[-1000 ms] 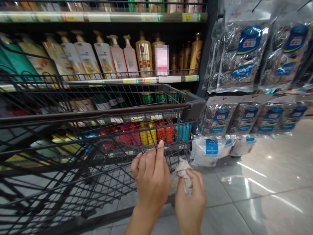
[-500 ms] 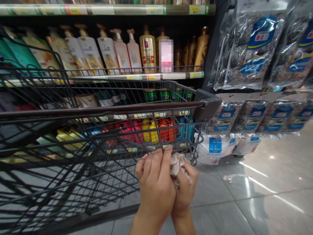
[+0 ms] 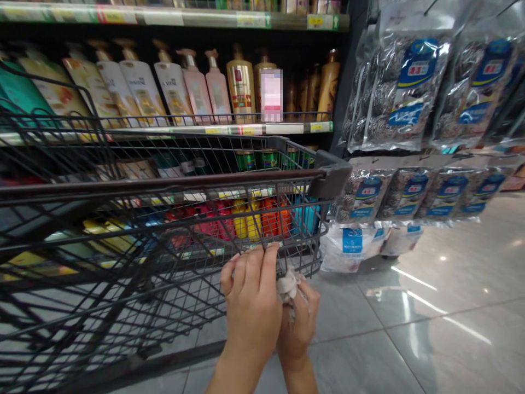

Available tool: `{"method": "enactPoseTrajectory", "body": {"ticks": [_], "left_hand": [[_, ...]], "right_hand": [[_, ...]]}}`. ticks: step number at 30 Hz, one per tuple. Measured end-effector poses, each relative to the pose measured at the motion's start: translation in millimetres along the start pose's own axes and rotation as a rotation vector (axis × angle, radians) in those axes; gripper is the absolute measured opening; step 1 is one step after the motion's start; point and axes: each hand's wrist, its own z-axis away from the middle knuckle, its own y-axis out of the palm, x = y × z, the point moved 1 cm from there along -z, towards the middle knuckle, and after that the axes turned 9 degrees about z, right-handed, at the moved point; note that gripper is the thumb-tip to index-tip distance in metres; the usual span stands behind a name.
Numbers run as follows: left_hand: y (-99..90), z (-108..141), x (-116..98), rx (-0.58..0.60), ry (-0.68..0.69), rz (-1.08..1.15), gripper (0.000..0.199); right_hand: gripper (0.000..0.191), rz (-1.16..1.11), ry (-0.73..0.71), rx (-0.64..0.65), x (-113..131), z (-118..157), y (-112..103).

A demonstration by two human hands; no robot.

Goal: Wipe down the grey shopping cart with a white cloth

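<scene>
My right hand [image 3: 301, 317] is closed around a crumpled whitish tissue [image 3: 289, 284], part of which sticks out between the fingers. Against its inner side rests my left hand [image 3: 252, 298], seen from the back. The left fingers are bent and held close together; their undersides are hidden, so I cannot make out what they hold. Both hands are low in the middle of the view, in front of a dark wire shopping cart [image 3: 197, 232]. The cart's brown handle bar [image 3: 164, 184] runs across the view above the hands, apart from them.
Behind the cart, shelves hold pump bottles [image 3: 172, 82] and, lower down, colourful bottles [image 3: 254, 219]. Bags of steel wool scourers [image 3: 414, 82] hang at the right, with white packs [image 3: 348, 249] below. Shiny grey floor tiles [image 3: 369, 355] extend to the right.
The whole view has shifted, so cart, shelves and hands appear a little further left. The tissue and my right hand sit slightly lower beside my left hand.
</scene>
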Motion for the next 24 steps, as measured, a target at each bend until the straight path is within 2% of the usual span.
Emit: {"method": "enactPoseTrajectory", "body": {"ticks": [5,9,12,15,17,19,21,24], "left_hand": [[0.9,1,2,0.004,0.022,-0.011,0.033],[0.3,2,5,0.009,0.059,-0.016,0.034],[0.2,3,6,-0.009,0.061,-0.018,0.033],[0.4,2,5,-0.018,0.051,-0.019,0.031],[0.1,2,4,-0.018,0.034,-0.021,0.03],[-0.7,1,2,-0.016,0.019,-0.019,0.029],[-1.8,1,2,-0.01,0.015,-0.013,0.029],[-2.7,1,1,-0.003,0.018,-0.007,0.027]], "right_hand": [[0.029,0.043,0.022,0.057,-9,14,-3],[0.022,0.107,0.201,0.104,-24,23,-19],[0.018,0.132,0.297,0.037,-27,5,-35],[0.017,0.114,0.277,-0.07,-16,-32,-43],[0.019,0.076,0.235,-0.08,-6,-54,-40],[0.023,0.046,0.192,-0.028,0,-64,-30],[0.027,0.04,0.159,0.004,1,-61,-21],[0.029,0.056,0.149,-0.028,-1,-41,-12]]}}
